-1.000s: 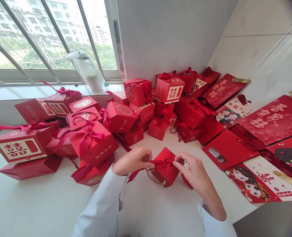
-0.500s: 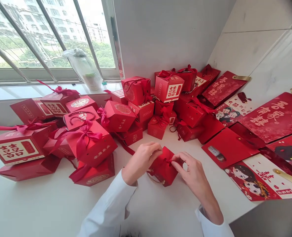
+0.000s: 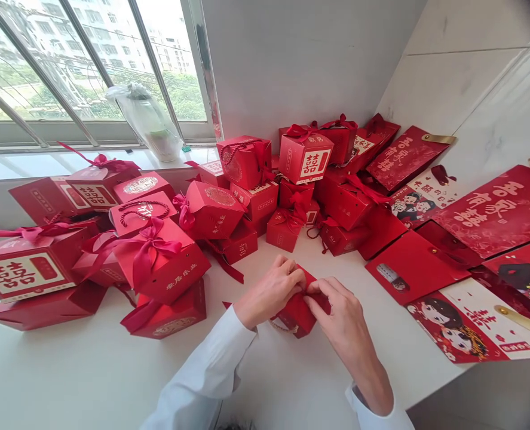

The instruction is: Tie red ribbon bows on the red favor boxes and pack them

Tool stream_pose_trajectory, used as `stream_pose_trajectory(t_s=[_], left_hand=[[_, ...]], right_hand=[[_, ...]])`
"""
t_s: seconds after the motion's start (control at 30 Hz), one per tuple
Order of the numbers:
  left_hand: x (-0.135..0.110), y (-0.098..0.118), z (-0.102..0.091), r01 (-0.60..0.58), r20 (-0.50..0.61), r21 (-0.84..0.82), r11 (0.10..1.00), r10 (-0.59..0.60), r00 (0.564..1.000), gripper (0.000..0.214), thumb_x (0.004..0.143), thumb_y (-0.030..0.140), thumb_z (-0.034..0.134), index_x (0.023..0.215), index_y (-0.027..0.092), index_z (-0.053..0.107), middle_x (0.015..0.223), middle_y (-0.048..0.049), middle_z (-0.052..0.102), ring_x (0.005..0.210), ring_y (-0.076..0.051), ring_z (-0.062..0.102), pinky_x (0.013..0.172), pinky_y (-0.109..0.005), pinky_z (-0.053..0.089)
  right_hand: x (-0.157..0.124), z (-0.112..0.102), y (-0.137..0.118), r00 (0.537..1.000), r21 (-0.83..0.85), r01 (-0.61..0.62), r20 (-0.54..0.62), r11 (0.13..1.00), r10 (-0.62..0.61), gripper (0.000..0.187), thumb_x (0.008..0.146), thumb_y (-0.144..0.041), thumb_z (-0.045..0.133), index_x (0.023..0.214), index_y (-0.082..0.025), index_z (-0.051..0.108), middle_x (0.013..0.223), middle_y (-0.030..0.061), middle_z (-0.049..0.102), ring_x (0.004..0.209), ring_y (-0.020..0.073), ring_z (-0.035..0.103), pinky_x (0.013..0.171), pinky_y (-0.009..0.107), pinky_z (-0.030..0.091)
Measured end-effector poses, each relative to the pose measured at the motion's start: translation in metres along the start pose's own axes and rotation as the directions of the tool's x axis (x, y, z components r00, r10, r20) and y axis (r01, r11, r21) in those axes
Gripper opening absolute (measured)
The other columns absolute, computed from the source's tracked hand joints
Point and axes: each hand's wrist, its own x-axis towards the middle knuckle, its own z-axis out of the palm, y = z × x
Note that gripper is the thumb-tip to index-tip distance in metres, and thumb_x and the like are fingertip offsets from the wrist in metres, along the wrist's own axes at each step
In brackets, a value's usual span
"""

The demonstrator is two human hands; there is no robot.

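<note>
There is one left hand (image 3: 269, 292) and one right hand (image 3: 340, 316), and only one small red box (image 3: 298, 316) is under them. I count more than twenty red gift boxes (image 3: 211, 209) in piles, but exact number I cannot tell. At right lie two big red envelopes (image 3: 498, 209) and three cartoon couple cards (image 3: 453, 331). At upper left is one plastic bag (image 3: 146, 122).

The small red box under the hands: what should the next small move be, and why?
Probably pull the ribbon snug: the left hand and right hand meet on top of the small red box, and one ribbon end lies loose.
</note>
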Motion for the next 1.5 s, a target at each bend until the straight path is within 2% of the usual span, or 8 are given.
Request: stream_pose_trajectory(t_s=[0.43,0.63,0.77,0.9,1.07,1.27,1.4,1.5], left_hand=[[0.001,-0.015,-0.002,0.119,0.038,-0.355,0.927,-0.113,0.993,0.017,0.094,0.018,0.039,0.084,0.018,0.053,0.090,-0.0030,0.053,0.088,-0.017,0.045,0.083,-0.030,0.038],[0.003,-0.017,-0.002,0.113,0.090,-0.437,0.892,-0.082,0.993,0.017,0.093,0.022,0.040,0.085,0.018,0.054,0.094,-0.0036,0.052,0.094,-0.017,0.044,0.087,-0.029,0.037],[0.004,-0.017,-0.001,0.091,0.097,-0.466,0.880,-0.051,0.994,0.016,0.094,0.022,0.041,0.086,0.018,0.054,0.096,-0.0040,0.053,0.097,-0.018,0.044,0.092,-0.030,0.036],[0.004,-0.014,-0.003,0.122,0.118,-0.447,0.886,-0.077,0.990,0.015,0.093,0.021,0.042,0.084,0.019,0.054,0.098,-0.0045,0.054,0.102,-0.018,0.044,0.094,-0.030,0.035],[0.004,-0.008,-0.003,0.134,0.111,-0.368,0.920,-0.099,0.989,0.017,0.091,0.017,0.043,0.079,0.019,0.054,0.099,-0.0042,0.055,0.101,-0.018,0.045,0.093,-0.030,0.036],[0.000,-0.004,-0.002,0.114,0.015,-0.319,0.941,-0.115,0.993,0.011,0.090,0.016,0.046,0.084,0.019,0.055,0.099,-0.0039,0.053,0.097,-0.017,0.049,0.086,-0.027,0.040],[-0.009,0.004,-0.014,0.256,-0.051,-0.187,0.948,-0.269,0.962,0.012,0.092,0.025,0.047,0.084,0.019,0.053,0.090,-0.0023,0.052,0.087,-0.017,0.050,0.077,-0.027,0.040],[-0.017,0.011,-0.023,0.355,0.044,-0.110,0.928,-0.352,0.935,0.019,0.089,0.032,0.054,0.077,0.019,0.049,0.081,-0.0004,0.053,0.073,-0.015,0.050,0.067,-0.026,0.038]], right_hand=[[0.004,0.013,-0.003,0.987,-0.077,0.011,-0.156,0.997,-0.023,0.014,0.082,-0.015,0.046,0.073,-0.021,0.054,0.075,-0.0007,0.061,0.068,0.0158,0.056,0.077,0.035,0.039],[0.004,0.004,0.001,0.996,0.106,-0.059,-0.063,0.993,0.066,0.008,0.083,-0.021,0.047,0.083,-0.022,0.056,0.081,0.0003,0.062,0.069,0.0148,0.056,0.064,0.027,0.042],[0.005,-0.006,0.002,0.988,0.197,-0.155,0.048,0.968,0.148,0.015,0.082,-0.026,0.050,0.097,-0.023,0.054,0.071,-0.0027,0.059,0.061,0.0135,0.052,0.053,0.024,0.039],[0.006,-0.013,0.008,0.972,0.265,-0.228,0.122,0.937,0.202,0.023,0.081,-0.031,0.053,0.102,-0.023,0.049,0.068,-0.0039,0.057,0.061,0.0140,0.052,0.053,0.024,0.039],[0.000,-0.018,0.011,0.963,0.315,-0.255,0.168,0.914,0.211,0.023,0.082,-0.032,0.052,0.103,-0.023,0.046,0.072,-0.0033,0.058,0.069,0.0147,0.055,0.066,0.027,0.043],[-0.002,-0.022,-0.001,0.968,0.366,-0.245,0.146,0.898,0.205,0.027,0.084,-0.033,0.051,0.109,-0.024,0.046,0.072,-0.0034,0.054,0.069,0.0151,0.054,0.059,0.025,0.042],[-0.001,-0.023,-0.002,0.969,0.362,-0.242,0.143,0.900,0.203,0.028,0.084,-0.032,0.051,0.110,-0.023,0.046,0.072,-0.0031,0.054,0.063,0.0135,0.052,0.059,0.025,0.043],[-0.001,-0.022,0.000,0.951,0.330,-0.289,0.209,0.898,0.229,0.030,0.083,-0.036,0.052,0.110,-0.022,0.047,0.075,-0.0032,0.052,0.056,0.0120,0.050,0.051,0.024,0.041]])
